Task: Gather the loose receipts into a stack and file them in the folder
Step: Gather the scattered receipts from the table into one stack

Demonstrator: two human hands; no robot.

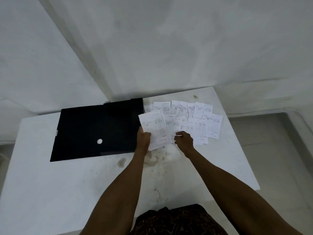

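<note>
Several white printed receipts [199, 116] lie spread and overlapping on the right part of the white table [67, 192]. A black folder [94, 131] with a white round button lies closed to their left. My left hand [143, 138] grips a receipt [155, 128] by its lower left edge, lifted slightly beside the folder's right edge. My right hand [183, 139] rests with curled fingers on the near edge of another receipt [176, 128] in the middle of the spread, pinching it.
The table stands in a corner between two pale walls. Brown stains [150, 160] mark the tabletop just in front of the receipts. The table's right edge drops to a grey floor [271, 141]. My patterned clothing [177, 221] shows at the bottom.
</note>
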